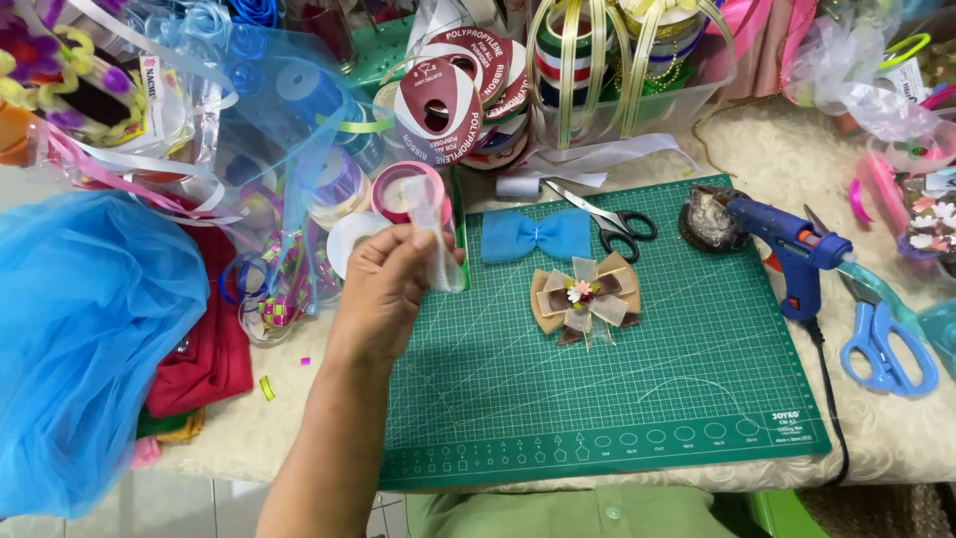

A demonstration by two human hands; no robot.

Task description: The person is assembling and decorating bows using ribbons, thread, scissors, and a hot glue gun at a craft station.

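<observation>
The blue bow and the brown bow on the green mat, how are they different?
The blue bow is plain, one colour, with a pinched middle; the brown bow has several layers and a small flower at its centre. The blue bow lies farther up the green mat. Both lie flat, untouched.

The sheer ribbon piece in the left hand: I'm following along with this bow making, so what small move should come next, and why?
Probably bring the sheer ribbon piece down onto the green cutting mat. The left hand holds it pinched in the air above the mat's left edge, while the blue bow and the brown layered bow already lie there, with black-handled scissors beside them. The right hand is not in view.
</observation>
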